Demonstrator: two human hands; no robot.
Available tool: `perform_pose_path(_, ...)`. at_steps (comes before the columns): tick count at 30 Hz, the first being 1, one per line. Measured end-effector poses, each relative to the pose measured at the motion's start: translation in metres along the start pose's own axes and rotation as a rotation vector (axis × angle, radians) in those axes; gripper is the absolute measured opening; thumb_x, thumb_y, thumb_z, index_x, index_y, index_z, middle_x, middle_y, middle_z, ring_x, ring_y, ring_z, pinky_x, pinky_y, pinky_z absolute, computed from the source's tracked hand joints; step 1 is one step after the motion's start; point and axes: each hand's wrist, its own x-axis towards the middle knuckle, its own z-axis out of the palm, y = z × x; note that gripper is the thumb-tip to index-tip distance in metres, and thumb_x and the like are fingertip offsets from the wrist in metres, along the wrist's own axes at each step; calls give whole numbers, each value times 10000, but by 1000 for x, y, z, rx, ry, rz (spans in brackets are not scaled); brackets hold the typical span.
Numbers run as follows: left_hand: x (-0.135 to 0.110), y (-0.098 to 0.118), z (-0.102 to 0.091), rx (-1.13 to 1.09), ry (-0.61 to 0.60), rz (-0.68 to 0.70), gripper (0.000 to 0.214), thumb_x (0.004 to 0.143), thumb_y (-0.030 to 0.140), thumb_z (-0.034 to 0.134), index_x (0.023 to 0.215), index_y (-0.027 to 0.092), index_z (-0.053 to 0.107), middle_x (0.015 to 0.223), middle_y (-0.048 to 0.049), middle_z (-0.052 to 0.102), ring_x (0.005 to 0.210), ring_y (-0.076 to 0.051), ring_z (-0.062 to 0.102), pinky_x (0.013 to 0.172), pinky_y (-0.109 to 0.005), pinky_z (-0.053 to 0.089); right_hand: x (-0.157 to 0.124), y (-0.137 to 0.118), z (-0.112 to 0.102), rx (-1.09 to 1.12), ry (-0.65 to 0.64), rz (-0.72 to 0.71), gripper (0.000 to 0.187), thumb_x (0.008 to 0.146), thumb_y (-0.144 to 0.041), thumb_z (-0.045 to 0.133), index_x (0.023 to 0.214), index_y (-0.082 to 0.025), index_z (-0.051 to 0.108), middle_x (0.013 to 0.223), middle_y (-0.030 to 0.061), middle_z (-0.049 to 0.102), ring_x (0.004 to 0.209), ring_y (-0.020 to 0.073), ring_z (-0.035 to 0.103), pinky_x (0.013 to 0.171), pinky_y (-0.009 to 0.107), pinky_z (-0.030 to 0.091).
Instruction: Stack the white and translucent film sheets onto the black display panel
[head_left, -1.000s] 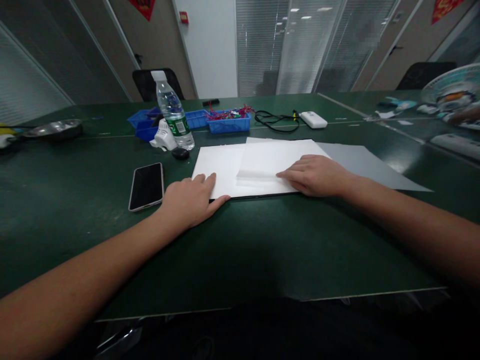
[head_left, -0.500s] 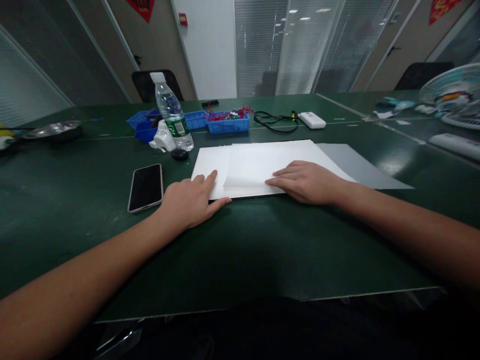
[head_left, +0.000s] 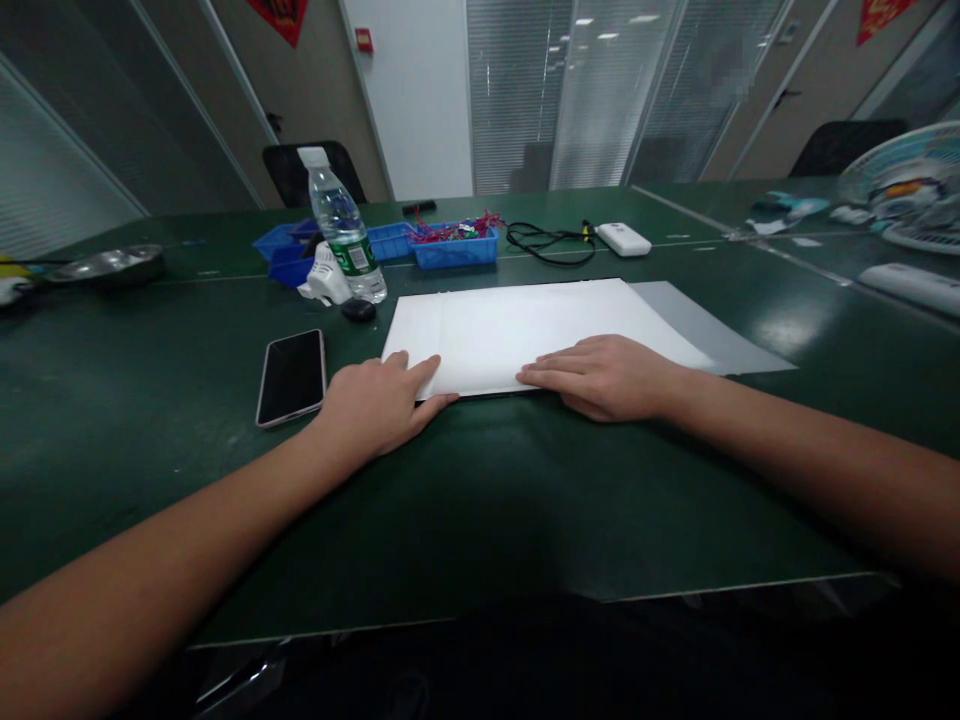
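Note:
A flat bright white panel [head_left: 416,322] with a thin dark edge lies on the green table. Over it lies a sheet of paper [head_left: 517,325], whose right part extends past the panel and looks grey there. My left hand [head_left: 379,400] rests at the panel's front left corner, index finger on the white surface and thumb along the front edge. Near the front edge, right of the middle, my right hand [head_left: 611,378] lies on the sheet with its fingers stretched out to the left. Its thumb is hidden.
Left of the panel lie a phone [head_left: 292,377] and a black mouse [head_left: 358,310]. Behind stand a water bottle [head_left: 345,235], crumpled white tissue [head_left: 326,275], blue trays [head_left: 456,253], a black cable [head_left: 551,245] and a white box [head_left: 624,239]. A fan [head_left: 911,190] is far right.
The sheet has slid left and slightly toward me, its front edge coming down to the panel's front edge. My right hand has moved the same way; my left hand has barely shifted.

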Motion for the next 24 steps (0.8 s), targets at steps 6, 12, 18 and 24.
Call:
perform_pose_path(6, 0, 0, 1, -2, -9, -7, 802, 1110, 768, 207, 1724, 319, 464, 1572, -178, 651, 1256, -418, 726, 885, -472, 600, -6, 8, -6, 13, 2, -4, 495, 1072, -217, 533, 1545, -180, 674, 1338, 128, 808, 1028, 231, 792, 804, 339, 565)
perform_pose_path(12, 0, 1, 0, -30, -12, -12, 812, 1107, 778, 210, 1718, 316, 478, 1568, -182, 653, 1263, -427, 724, 906, -479, 596, -31, 43, -19, 0, -94, 81, 437, 1032, -315, 586, 1393, -174, 788, 1076, 106, 852, 728, 216, 736, 697, 345, 487)
perform_pose_path(18, 0, 0, 0, -34, -8, 2, 825, 1104, 784, 201, 1714, 305, 484, 1520, -187, 674, 1235, -434, 730, 876, -494, 603, -63, 78, -22, 1, -191, 274, 366, 981, -390, 628, 1189, -208, 866, 1031, 91, 856, 718, 218, 723, 685, 341, 455)
perform_pose_path(24, -1, 0, 0, -25, -6, 8, 825, 1105, 781, 197, 1701, 296, 495, 1487, -189, 689, 1219, -431, 731, 873, -496, 600, -86, 95, -22, -95, -298, 433, 390, 1018, -365, 597, 1221, -169, 867, 1181, 144, 848, 824, 239, 737, 745, 378, 448)
